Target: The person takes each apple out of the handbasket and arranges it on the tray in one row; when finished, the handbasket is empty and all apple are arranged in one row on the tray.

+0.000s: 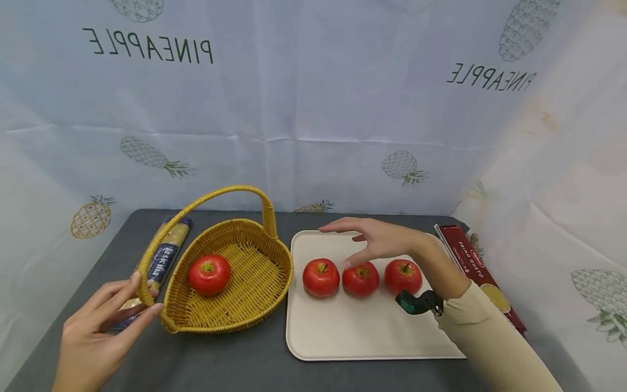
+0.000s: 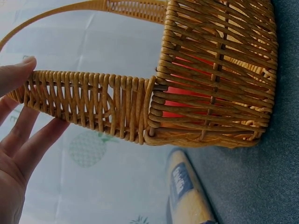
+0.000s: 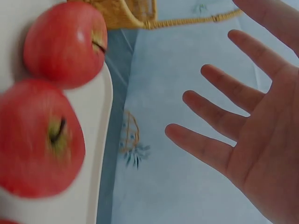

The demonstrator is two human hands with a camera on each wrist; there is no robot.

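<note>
My left hand (image 1: 95, 332) pinches the near left end of the arched handle of a yellow wicker basket (image 1: 250, 291), thumb on one side and fingers on the other. One red apple (image 1: 209, 275) lies inside the basket, partly visible through the weave in the left wrist view. My right hand (image 1: 382, 239) hovers over a cream tray (image 1: 343, 337), fingers spread and the palm bare in the right wrist view. Below it, three red apples stand in a row on the tray: a left apple (image 1: 320, 277), a middle apple (image 1: 361, 283) and a right apple (image 1: 403, 276).
A pasta packet (image 1: 164, 258) lies left of the basket, partly behind the handle. Along the tray's right side is a red spaghetti pack (image 1: 472, 261). The dark grey table (image 1: 235, 359) ends against a hanging cloth (image 1: 333, 98) with pineapple prints.
</note>
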